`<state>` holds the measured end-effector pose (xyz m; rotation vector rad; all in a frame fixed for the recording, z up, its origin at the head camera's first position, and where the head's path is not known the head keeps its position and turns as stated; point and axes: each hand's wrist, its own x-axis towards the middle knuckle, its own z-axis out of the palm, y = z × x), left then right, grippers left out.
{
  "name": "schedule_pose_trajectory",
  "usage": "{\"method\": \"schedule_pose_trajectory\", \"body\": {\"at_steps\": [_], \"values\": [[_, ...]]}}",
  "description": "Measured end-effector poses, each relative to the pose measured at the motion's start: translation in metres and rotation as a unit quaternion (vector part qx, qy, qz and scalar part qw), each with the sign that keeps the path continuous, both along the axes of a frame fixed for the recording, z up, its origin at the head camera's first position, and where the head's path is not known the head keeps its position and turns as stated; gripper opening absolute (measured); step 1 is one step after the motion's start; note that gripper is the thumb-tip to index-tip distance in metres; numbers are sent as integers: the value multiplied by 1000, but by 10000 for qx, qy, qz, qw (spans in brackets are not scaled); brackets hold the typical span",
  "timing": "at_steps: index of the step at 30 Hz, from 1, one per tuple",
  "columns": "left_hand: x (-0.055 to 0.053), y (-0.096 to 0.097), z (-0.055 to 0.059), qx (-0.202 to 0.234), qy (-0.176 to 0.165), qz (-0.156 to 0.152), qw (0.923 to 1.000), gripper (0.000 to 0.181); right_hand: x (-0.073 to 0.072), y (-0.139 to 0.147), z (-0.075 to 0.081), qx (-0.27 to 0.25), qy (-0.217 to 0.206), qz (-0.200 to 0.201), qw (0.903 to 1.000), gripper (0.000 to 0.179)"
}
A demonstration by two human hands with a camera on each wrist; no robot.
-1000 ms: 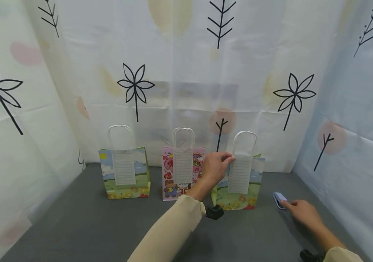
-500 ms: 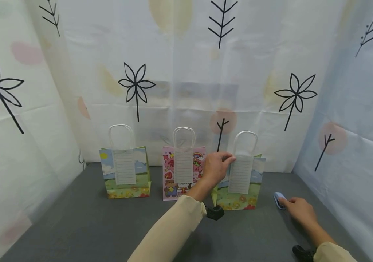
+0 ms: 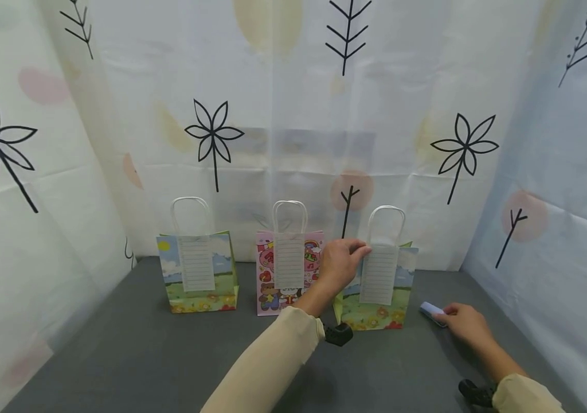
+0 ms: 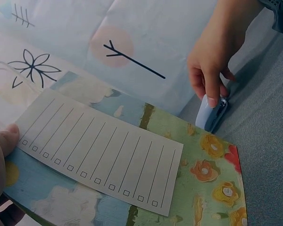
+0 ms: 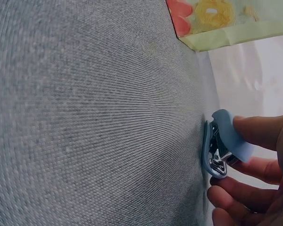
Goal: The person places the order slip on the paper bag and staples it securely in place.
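My left hand (image 3: 337,265) pinches the upper left edge of a lined paper slip (image 3: 378,276) against a paper gift bag (image 3: 400,312) printed with a meadow. In the left wrist view the thumb (image 4: 8,137) lies on the corner of that slip, which has a row of small checkboxes. To the right of the bag, my right hand (image 3: 468,327) holds a small light-blue stapler (image 3: 431,314) low over the table. Its thumb and fingers grip the top of the stapler (image 5: 231,139) in the right wrist view, with the metal parts showing between the two halves.
A pink cartoon gift bag (image 3: 264,287) stands left of the held bag, partly behind my left forearm. Farther left is another meadow gift bag (image 3: 175,298). Both carry lined slips below white handles. Patterned white curtains (image 3: 293,115) enclose the grey table (image 3: 133,355).
The right hand has shifted slightly left and up, and the stapler has turned so its far end points more to the left toward the bag. The left hand stays at the slip.
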<state>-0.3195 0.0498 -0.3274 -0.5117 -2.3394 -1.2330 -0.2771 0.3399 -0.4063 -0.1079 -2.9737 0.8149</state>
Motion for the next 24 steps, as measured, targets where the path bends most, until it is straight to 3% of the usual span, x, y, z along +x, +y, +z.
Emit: {"method": "schedule_pose_trajectory", "body": {"at_steps": [6, 13, 24], "values": [[1, -1, 1, -60, 17, 49, 10000, 21, -2, 0, -2, -87, 117, 274, 9995, 50], [1, 0, 0, -148, 53, 66, 9999, 21, -9, 3, -8, 417, 200, 853, 9953, 51], [1, 0, 2, -168, 87, 67, 9998, 20, -10, -1, -11, 948, 20, 898, 9914, 50]]}}
